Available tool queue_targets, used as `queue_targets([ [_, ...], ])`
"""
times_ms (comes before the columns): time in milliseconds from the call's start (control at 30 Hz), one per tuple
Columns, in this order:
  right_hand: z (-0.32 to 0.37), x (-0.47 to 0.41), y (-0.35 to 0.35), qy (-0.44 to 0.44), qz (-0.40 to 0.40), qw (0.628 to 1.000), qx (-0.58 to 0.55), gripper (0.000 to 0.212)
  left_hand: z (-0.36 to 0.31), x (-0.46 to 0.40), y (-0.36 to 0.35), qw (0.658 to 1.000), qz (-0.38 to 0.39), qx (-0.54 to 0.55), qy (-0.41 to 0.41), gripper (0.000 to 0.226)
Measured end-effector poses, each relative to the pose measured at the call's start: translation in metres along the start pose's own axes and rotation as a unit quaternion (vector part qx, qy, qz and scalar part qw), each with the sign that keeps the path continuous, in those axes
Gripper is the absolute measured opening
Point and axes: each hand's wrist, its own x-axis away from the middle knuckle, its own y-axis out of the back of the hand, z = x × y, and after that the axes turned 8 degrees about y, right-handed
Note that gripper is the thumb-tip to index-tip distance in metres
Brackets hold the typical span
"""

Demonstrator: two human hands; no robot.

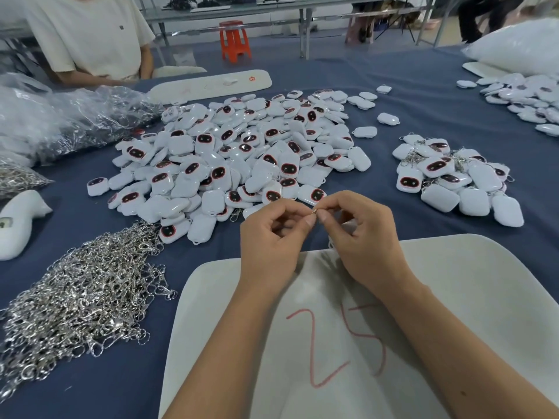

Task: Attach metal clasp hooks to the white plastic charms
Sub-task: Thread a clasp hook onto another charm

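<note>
Tiny brass-coloured metal piece (315, 211) pinched between thumb and forefinger tips of both hands, above the far edge of a white tray (453, 297); too small to say whether ring or clasp part. Left hand (269, 237) curled, fingertips closed on the piece from the left; right hand (363, 234) curled likewise, closing on it from the right. Something white partly visible under the right palm, likely a charm, mostly hidden by the fingers. Red "25" (338, 343) scrawled on the tray, partly covered by the forearms. Just beyond the hands, a big heap of white charms (242, 158), many showing dark oval faces rimmed in red, others face down. To the right, a smaller pile of charms (453, 176) with thin metal chains showing among them. To the left, a tangled mound of silver clasp hooks (84, 297), cut off at the frame's left and lower edge. Further left, a white handheld device (18, 225), only partly in frame. Behind, clear plastic bags (75, 122) holding more metal, contents blurred. All on a blue cloth (393, 95). Across the table, another person's torso in a pale shirt (87, 34), head out of frame. Orange stool (235, 40) on the floor beyond.
</note>
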Motion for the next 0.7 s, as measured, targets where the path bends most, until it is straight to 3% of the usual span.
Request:
queue_targets([
  [300,-0.0035,0.0003,0.0004,0.063,0.016,0.993,0.099,0.010,-0.0014,-0.0009,0.0040,0.999,0.038,0.002,0.019,0.011],
  [467,-0.0028,-0.0002,0.0030,0.083,0.039,0.991,0.095,0.011,-0.0024,0.0006,0.0058,0.995,0.078,0.040,0.044,0.011],
  [700,-0.0020,0.0002,0.0002,0.082,0.020,0.992,0.092,0.007,0.0001,0.0013,0.0026,0.994,0.068,0.060,0.056,0.009],
])
